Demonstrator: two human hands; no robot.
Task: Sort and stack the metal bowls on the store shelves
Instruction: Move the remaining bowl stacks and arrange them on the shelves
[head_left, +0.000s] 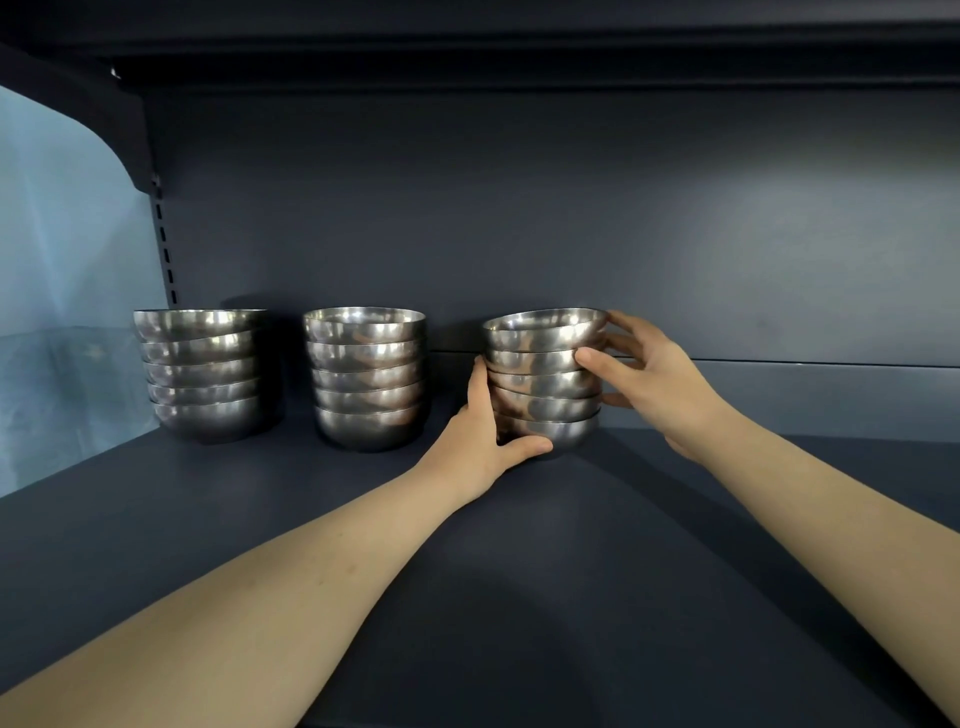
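Three stacks of shiny metal bowls stand in a row on the dark shelf, each several bowls high. The left stack and the middle stack stand alone. Both hands clasp the right stack. My left hand grips its lower left side, with the thumb curled under the bottom bowl. My right hand holds its upper right side, thumb across the front and fingers behind the rim. The top bowl of that stack sits slightly tilted.
The shelf's dark back panel rises right behind the stacks, and another shelf overhangs above. A slotted upright and a pale blue wall bound the left end. Bare shelf stretches to the right of the stacks.
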